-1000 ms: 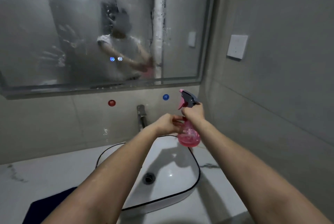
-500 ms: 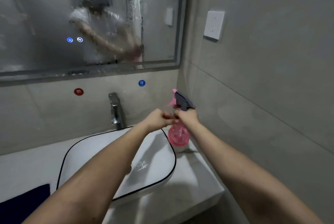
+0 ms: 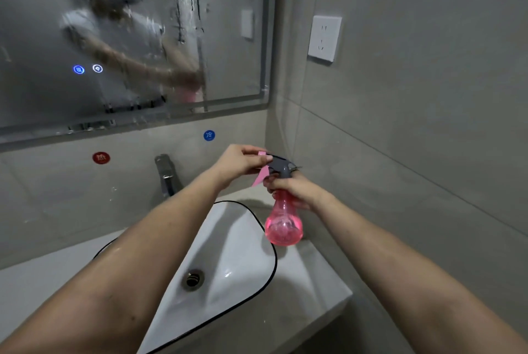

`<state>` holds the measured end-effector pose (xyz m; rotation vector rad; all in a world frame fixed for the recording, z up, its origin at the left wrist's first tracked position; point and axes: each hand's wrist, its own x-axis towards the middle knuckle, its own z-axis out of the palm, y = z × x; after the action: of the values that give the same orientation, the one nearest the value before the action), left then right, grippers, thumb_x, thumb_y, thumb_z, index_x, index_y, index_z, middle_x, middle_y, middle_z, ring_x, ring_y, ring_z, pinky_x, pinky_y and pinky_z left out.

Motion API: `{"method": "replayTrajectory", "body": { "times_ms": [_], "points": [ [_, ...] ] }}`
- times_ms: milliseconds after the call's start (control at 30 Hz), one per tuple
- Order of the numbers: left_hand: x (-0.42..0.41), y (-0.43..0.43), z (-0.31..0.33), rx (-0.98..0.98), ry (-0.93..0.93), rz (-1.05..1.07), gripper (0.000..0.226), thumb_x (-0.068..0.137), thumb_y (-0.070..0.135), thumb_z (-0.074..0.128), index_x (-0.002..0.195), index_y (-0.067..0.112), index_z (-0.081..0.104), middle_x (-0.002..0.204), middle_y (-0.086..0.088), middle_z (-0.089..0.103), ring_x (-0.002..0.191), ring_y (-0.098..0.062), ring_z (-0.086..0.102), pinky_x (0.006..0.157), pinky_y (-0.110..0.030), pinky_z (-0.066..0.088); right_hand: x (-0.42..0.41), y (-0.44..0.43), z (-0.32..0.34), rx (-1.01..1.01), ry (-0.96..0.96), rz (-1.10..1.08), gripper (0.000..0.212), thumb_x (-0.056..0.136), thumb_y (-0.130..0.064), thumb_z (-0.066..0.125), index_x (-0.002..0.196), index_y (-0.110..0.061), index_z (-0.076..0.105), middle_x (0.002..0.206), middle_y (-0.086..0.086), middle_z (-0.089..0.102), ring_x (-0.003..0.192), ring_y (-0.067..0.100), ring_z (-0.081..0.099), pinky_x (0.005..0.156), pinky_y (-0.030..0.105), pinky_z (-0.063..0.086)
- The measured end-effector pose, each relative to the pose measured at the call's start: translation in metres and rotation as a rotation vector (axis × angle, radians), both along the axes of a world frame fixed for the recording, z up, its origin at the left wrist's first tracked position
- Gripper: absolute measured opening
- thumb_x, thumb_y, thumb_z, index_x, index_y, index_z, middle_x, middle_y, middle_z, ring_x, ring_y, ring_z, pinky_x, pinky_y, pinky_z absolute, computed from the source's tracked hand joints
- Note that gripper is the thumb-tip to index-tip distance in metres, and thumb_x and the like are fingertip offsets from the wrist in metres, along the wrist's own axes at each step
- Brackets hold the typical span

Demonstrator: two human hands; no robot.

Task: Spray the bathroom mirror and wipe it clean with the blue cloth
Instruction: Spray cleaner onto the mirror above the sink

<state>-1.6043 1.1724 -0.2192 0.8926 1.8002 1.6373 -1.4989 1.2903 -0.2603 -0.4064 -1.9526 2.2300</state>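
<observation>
Position of parts, seen from beside the sink:

The right hand [image 3: 297, 191] holds the pink spray bottle [image 3: 283, 223] upright in the air, over the right rim of the sink [image 3: 228, 242] and just above the table [image 3: 317, 282]. Its fingers [image 3: 273, 183] are curled round the bottle neck, directly under the grey spray head [image 3: 281, 166]. The pink trigger [image 3: 260, 178] hangs free and points left.

The left hand [image 3: 238, 163] meets the spray head from the left. Its fingertips [image 3: 257, 151] and thumb pinch the front tip of the head. This pink tip is probably the nozzle cap, though it is too small to confirm.

The mirror [image 3: 223, 47] is on the wall behind the sink, up and left of the bottle. Its glass is wet, with drops and vertical runs across the surface. Two small lit icons [image 3: 88, 69] glow in its lower left area.

A tap [image 3: 165, 176] stands behind the sink. A red sticker [image 3: 101, 158] and a blue sticker [image 3: 209, 135] sit on the wall on either side of it. A white socket [image 3: 324, 37] is fixed to the right wall, near the mirror's edge.
</observation>
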Motion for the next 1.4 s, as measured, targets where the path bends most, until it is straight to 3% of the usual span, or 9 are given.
{"method": "replayTrajectory", "body": {
  "times_ms": [200, 333, 567, 700, 800, 933, 1067, 1267, 1400],
  "points": [
    [-0.003, 0.002, 0.009, 0.001, -0.088, -0.061, 0.022, 0.090, 0.003, 0.055, 0.111, -0.002, 0.057, 0.087, -0.011, 0.064, 0.064, -0.008, 0.068, 0.069, -0.018, 0.056, 0.008, -0.005, 0.011, -0.080, 0.075, -0.067, 0.014, 0.086, -0.001, 0.061, 0.096, -0.012, 0.060, 0.070, 0.001, 0.061, 0.051, 0.008, 0.054, 0.047, 0.020, 0.046],
    [0.000, 0.003, 0.014, 0.049, -0.185, -0.057, 0.024, 0.094, 0.002, 0.048, 0.116, -0.002, 0.052, 0.091, -0.010, 0.061, 0.074, -0.015, 0.064, 0.068, -0.020, 0.056, 0.009, -0.007, 0.024, -0.143, 0.100, -0.047, 0.031, 0.086, -0.010, 0.064, 0.115, -0.008, 0.053, 0.084, 0.006, 0.060, 0.052, 0.010, 0.054, 0.041, 0.019, 0.045],
    [0.002, 0.006, 0.029, 0.023, -0.072, 0.028, 0.023, 0.094, 0.003, 0.049, 0.116, -0.002, 0.054, 0.080, -0.006, 0.059, 0.064, -0.010, 0.060, 0.054, -0.013, 0.052, 0.006, -0.004, 0.032, -0.179, 0.144, -0.169, 0.011, 0.088, -0.010, 0.061, 0.093, -0.013, 0.053, 0.073, 0.007, 0.053, 0.054, 0.017, 0.056, 0.059, 0.033, 0.059],
    [0.000, 0.013, 0.031, 0.047, -0.028, 0.082, 0.025, 0.093, 0.002, 0.052, 0.116, -0.008, 0.055, 0.079, -0.006, 0.059, 0.068, -0.015, 0.057, 0.054, -0.014, 0.052, 0.006, 0.005, 0.031, -0.061, 0.143, -0.233, 0.035, 0.069, -0.021, 0.076, 0.096, -0.014, 0.055, 0.072, 0.009, 0.068, 0.060, 0.018, 0.066, 0.072, 0.036, 0.055],
    [-0.002, 0.016, 0.032, 0.065, -0.026, 0.134, 0.025, 0.091, 0.002, 0.053, 0.115, -0.007, 0.055, 0.079, -0.006, 0.060, 0.068, -0.016, 0.059, 0.056, -0.016, 0.052, 0.007, 0.013, 0.029, 0.079, 0.117, -0.257, 0.031, 0.078, -0.011, 0.072, 0.105, -0.012, 0.057, 0.082, 0.003, 0.067, 0.067, 0.009, 0.064, 0.067, 0.023, 0.053],
    [-0.008, 0.019, 0.031, 0.073, -0.011, 0.142, 0.023, 0.089, 0.001, 0.057, 0.111, -0.007, 0.057, 0.081, -0.010, 0.062, 0.068, -0.018, 0.061, 0.058, -0.019, 0.054, 0.009, 0.022, 0.024, 0.260, 0.032, -0.249, 0.052, 0.075, -0.003, 0.075, 0.122, -0.001, 0.054, 0.094, 0.004, 0.065, 0.086, 0.013, 0.062, 0.088, 0.027, 0.051],
    [-0.012, 0.023, 0.025, 0.078, 0.014, 0.131, 0.024, 0.088, 0.000, 0.057, 0.111, -0.008, 0.058, 0.085, -0.013, 0.063, 0.070, -0.018, 0.061, 0.062, -0.020, 0.055, 0.007, 0.025, 0.021, 0.231, 0.037, -0.238, 0.047, 0.080, 0.009, 0.064, 0.125, 0.005, 0.050, 0.087, 0.003, 0.066, 0.072, 0.003, 0.065, 0.077, 0.018, 0.054],
    [-0.017, 0.029, 0.021, 0.072, 0.011, 0.102, 0.024, 0.086, -0.001, 0.060, 0.110, -0.007, 0.059, 0.084, -0.012, 0.064, 0.068, -0.016, 0.063, 0.063, -0.019, 0.055, 0.007, 0.028, 0.020, 0.002, 0.039, -0.142, 0.047, 0.088, 0.015, 0.046, 0.128, -0.009, 0.040, 0.108, 0.026, 0.064, 0.094, 0.026, 0.061, 0.088, 0.032, 0.048],
    [-0.014, 0.036, 0.018, 0.090, 0.004, 0.108, 0.023, 0.086, -0.002, 0.059, 0.109, -0.008, 0.059, 0.077, -0.006, 0.061, 0.058, -0.009, 0.062, 0.059, -0.017, 0.054, 0.009, 0.031, 0.015, 0.121, 0.030, -0.180, 0.045, 0.083, 0.008, 0.062, 0.121, -0.007, 0.043, 0.093, 0.006, 0.060, 0.072, 0.007, 0.065, 0.066, 0.020, 0.053]
  ]
}}
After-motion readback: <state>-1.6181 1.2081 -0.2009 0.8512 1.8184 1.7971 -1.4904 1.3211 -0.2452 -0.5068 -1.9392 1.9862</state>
